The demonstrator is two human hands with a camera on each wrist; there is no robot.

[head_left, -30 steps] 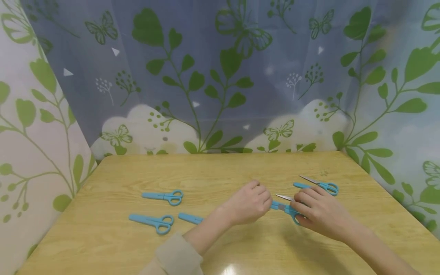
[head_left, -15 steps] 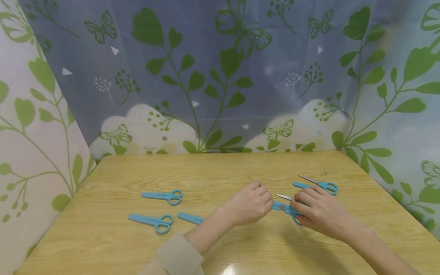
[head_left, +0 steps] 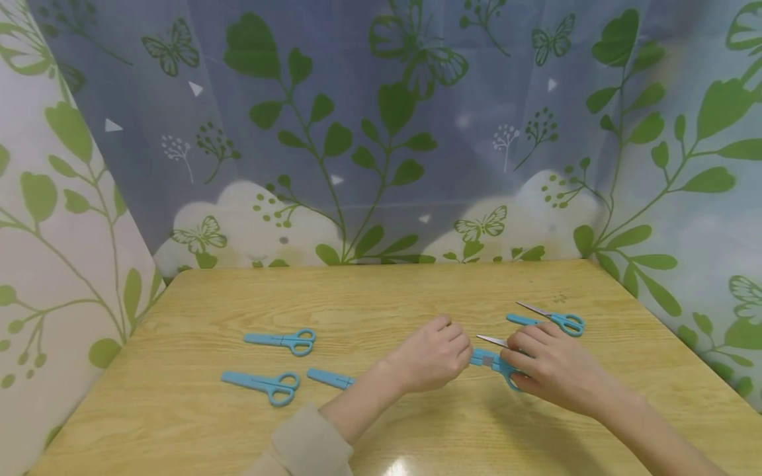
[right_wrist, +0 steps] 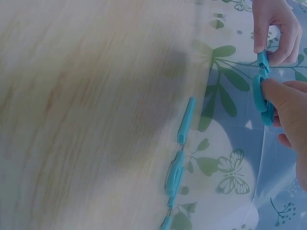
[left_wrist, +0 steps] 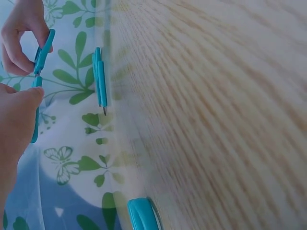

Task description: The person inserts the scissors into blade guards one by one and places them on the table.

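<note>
Above the table, both hands hold one pair of blue-handled scissors point(head_left: 510, 377). My left hand point(head_left: 431, 354) pinches the blue blade cover point(left_wrist: 35, 127) at its far end. My right hand point(head_left: 556, 363) grips the finger loops, seen in the right wrist view as blue rings point(right_wrist: 260, 96). A short strip of bare metal blade point(head_left: 487, 361) shows between cover and handles. Behind my right fingers a bare scissor blade point(head_left: 489, 340) points left; the rest of that pair is hidden. Farther back, uncovered scissors point(head_left: 568, 323) lie beside a loose blue cover point(head_left: 522, 319).
On the table's point(head_left: 333, 291) left side lie two covered scissors, a rear pair point(head_left: 280, 340) and a front pair point(head_left: 262, 383). Another blue cover point(head_left: 327, 378) pokes out from under my left forearm, its right part hidden. A patterned curtain point(head_left: 381, 218) hangs at the back edge.
</note>
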